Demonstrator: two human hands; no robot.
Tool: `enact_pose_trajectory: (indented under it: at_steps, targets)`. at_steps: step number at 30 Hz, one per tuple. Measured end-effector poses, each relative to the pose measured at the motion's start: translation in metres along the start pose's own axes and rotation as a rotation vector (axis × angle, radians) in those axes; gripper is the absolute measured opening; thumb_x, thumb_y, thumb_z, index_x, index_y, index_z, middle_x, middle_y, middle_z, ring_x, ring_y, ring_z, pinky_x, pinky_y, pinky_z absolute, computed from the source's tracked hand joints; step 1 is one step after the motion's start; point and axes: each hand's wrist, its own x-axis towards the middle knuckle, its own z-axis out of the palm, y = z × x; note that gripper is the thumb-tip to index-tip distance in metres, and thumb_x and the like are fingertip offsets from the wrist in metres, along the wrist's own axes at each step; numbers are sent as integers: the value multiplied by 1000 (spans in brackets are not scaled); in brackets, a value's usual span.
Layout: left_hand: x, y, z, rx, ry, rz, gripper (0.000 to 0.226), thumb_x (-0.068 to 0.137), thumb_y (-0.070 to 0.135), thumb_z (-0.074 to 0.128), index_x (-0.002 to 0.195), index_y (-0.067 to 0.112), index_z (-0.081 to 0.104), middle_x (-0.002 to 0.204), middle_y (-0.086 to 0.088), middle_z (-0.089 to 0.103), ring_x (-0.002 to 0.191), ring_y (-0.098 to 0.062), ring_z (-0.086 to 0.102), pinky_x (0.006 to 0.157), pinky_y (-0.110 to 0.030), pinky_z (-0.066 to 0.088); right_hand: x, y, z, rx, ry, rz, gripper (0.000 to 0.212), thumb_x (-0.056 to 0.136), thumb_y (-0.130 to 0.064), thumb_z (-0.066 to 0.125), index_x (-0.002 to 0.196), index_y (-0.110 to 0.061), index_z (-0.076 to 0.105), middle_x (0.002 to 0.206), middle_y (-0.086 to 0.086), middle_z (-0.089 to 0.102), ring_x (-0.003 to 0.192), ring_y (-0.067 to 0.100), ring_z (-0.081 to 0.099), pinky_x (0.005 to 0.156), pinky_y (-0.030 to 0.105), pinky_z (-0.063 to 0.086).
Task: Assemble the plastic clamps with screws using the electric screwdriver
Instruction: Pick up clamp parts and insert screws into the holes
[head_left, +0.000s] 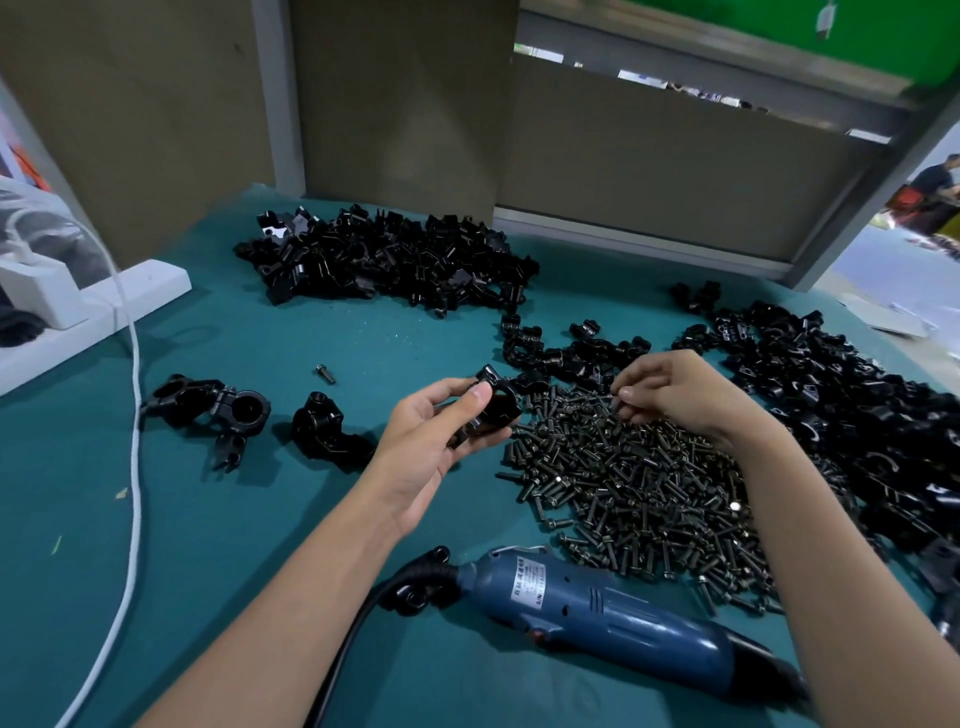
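- Clamp (496, 410) is up off the mat in the left hand (441, 441), thumb on the near face and fingers curled round the back, so a proper full grip, palm turned up toward the camera
- right hand (675, 389) is down at the far edge of the screw pile (639, 483), fingertips (631, 397) pinched together on a screw (615, 404) and the other fingers tucked in; it's tiny in there so that's all I can make out
- screw pile is a big heap right of centre, just beside the held clamp, spreading toward me under the right forearm
- screwdriver (613, 608), the blue one, lies flat on the mat (260, 519) close to me between the two forearms, nobody touching it, black cord off its left end, black nose end right by the right forearm
- black clamp parts sit in heaps: far pile (384, 260) at the back by the boards, right pile (831, 395) past the right hand, plus a small bunch (566, 353) just behind the screws
- left of the held clamp there's a big joined clamp (208, 410) and a smaller one (324, 431), a little apart from each other on the mat
- loose screw (325, 373) on its own just behind the smaller one
- white cable (132, 415) snakes down the left side of the mat
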Motion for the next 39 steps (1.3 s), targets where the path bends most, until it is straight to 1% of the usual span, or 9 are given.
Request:
enact_pose_trajectory:
  at_steps: [4,10,15,20,24,29,33,36,39]
  targets:
    - [-1,-1,0,14,-1,-7,37,78,22,71,107,-2,65,109,-20,72,105,-33,70,77,-28,59,-13,-4,5,352,-118,-63,15,88,12,56,94,3,66,89,18,74,80,23,73,67,22,58]
    - [-1,0,0,23,-1,-5,37,78,21,70,107,-2,64,110,-20,72,105,-34,69,76,-27,59,-26,-14,15,427,-120,-168,15,85,13,58,91,2,67,90,17,74,81,24,73,69,22,58]
    - [0,-3,1,64,-10,11,33,76,22,70,103,2,65,108,-20,72,103,-30,69,76,-27,58,-41,-35,42,507,-47,-387,15,84,10,63,91,-2,69,91,15,75,86,27,73,75,25,57]
    - [0,-5,2,118,-49,65,28,79,22,68,101,5,66,105,-18,72,97,-25,69,79,-27,57,-42,-49,70,424,8,-475,18,86,9,65,85,-8,70,88,10,75,78,18,71,70,24,55]
    - [0,-4,2,143,-29,110,31,80,22,66,105,3,64,103,-17,72,97,-23,70,82,-29,58,-40,-47,72,359,36,-454,21,85,5,68,81,-16,71,82,14,73,71,15,67,75,34,56]
    - [0,-7,4,302,44,173,21,82,20,68,101,11,66,100,-15,75,96,-30,71,93,-37,55,-39,-44,73,234,131,-460,23,85,1,70,81,-21,72,75,-3,73,69,7,68,70,19,52]
    - [0,-8,1,462,63,260,10,91,9,67,101,11,67,90,-4,76,86,-16,73,77,-21,56,-40,-49,73,114,140,-521,17,85,-2,71,84,-19,74,76,-7,73,72,5,69,71,17,54]
    - [0,-9,0,544,74,283,12,90,10,68,102,13,67,89,-2,76,85,-14,73,76,-19,54,-38,-51,74,6,136,-548,13,85,-6,72,85,-19,76,78,-9,72,75,5,67,76,25,55]
    - [-1,-8,0,537,72,272,13,90,10,68,103,11,67,90,-4,76,87,-16,73,77,-19,54,-36,-51,74,17,150,-548,8,84,-10,74,87,-17,77,82,-6,72,81,11,66,77,29,53]
